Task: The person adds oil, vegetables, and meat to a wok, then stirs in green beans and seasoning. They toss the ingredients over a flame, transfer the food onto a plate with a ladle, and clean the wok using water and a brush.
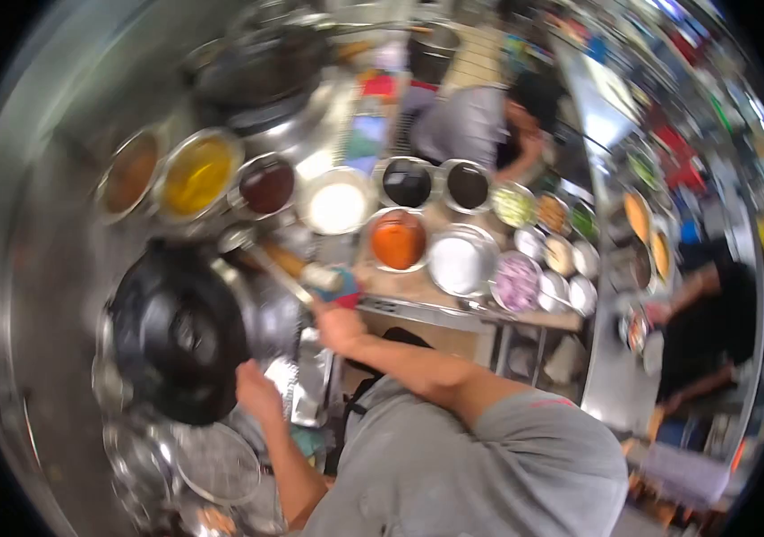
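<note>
A black wok (162,336) sits on the stove at the left, its dark inside facing me. My left hand (261,394) is closed at the wok's near right edge, slightly blurred. My right hand (341,329) is wrapped round the long handle of a metal ladle (279,276). The ladle's bowl lies up and to the left, beside the wok's far edge and close to the sauce pots. A wooden-handled tool (285,261) lies alongside the ladle.
Pots of yellow liquid (198,174), dark red sauce (265,185) and orange sauce (398,240) line the far side. Chopped purple onion (517,282) fills a bowl at right. A wire strainer (216,461) rests below the wok. One person (476,125) bends beyond the pots; another (713,313) stands at right.
</note>
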`<action>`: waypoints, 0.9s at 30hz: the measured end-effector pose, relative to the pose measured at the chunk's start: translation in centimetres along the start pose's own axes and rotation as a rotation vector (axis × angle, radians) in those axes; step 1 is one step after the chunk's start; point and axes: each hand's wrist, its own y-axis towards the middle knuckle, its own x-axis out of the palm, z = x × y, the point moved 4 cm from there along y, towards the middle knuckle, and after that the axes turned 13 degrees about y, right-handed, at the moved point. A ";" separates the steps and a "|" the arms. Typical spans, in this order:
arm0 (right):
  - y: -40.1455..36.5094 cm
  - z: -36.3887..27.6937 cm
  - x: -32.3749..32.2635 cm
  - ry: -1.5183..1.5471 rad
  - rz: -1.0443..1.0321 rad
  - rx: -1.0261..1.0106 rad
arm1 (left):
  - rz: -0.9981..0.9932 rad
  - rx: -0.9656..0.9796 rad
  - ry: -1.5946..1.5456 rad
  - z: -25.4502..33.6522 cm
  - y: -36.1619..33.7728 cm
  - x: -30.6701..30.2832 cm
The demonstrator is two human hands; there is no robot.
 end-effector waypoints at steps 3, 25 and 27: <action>0.1 0.3 0.6 0.008 0.006 -0.001 | -0.069 -0.001 0.034 1.0 0.3 -0.7; -59.2 47.8 -35.9 1.497 1.933 0.569 | 0.124 0.089 0.239 -3.4 2.1 2.3; -59.1 50.4 -35.8 1.383 2.020 0.603 | 0.106 0.084 0.251 -3.8 2.5 2.2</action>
